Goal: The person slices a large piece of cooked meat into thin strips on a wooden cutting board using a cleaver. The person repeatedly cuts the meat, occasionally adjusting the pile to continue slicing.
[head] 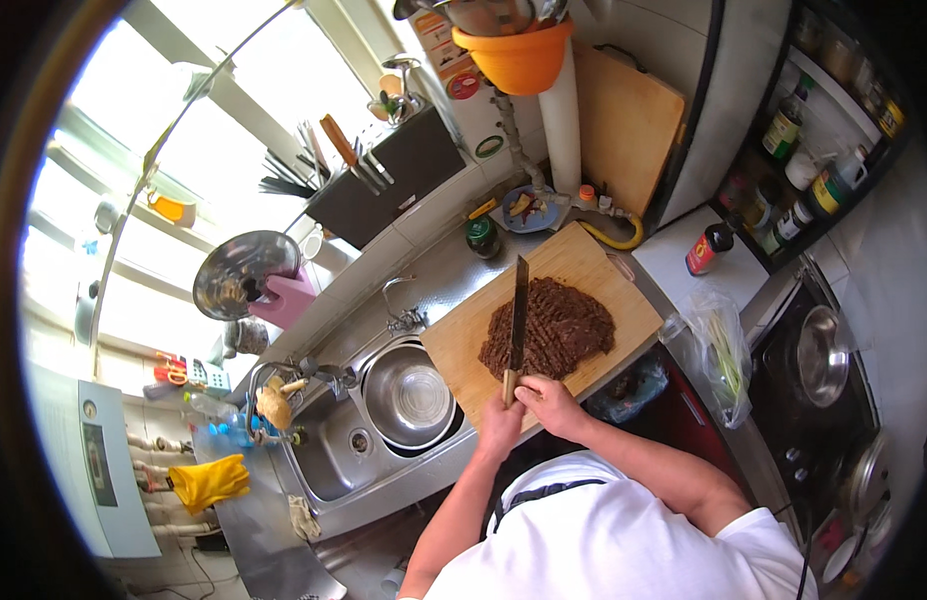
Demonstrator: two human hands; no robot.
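My left hand (501, 424) is wrapped around the wooden handle of a kitchen knife (518, 315). From the right, my right hand (552, 406) closes its thumb and fingers against the same handle; its curled fingers are partly hidden. The knife's long dark blade points away from me, across the left part of a mound of minced meat (576, 326). Ridged chop marks cover much of the dark brown mince. Beneath it lies a thick wooden cutting board (452, 337), set at an angle on the counter.
Left of the board, a steel basin (411, 394) sits in the double sink (321, 465). Beyond the board stand a green-lidded jar (483, 238) and a blue plate of scraps (535, 210). At right are a bagged green vegetable (722, 360), a sauce bottle (708, 250) and a hob (793, 420).
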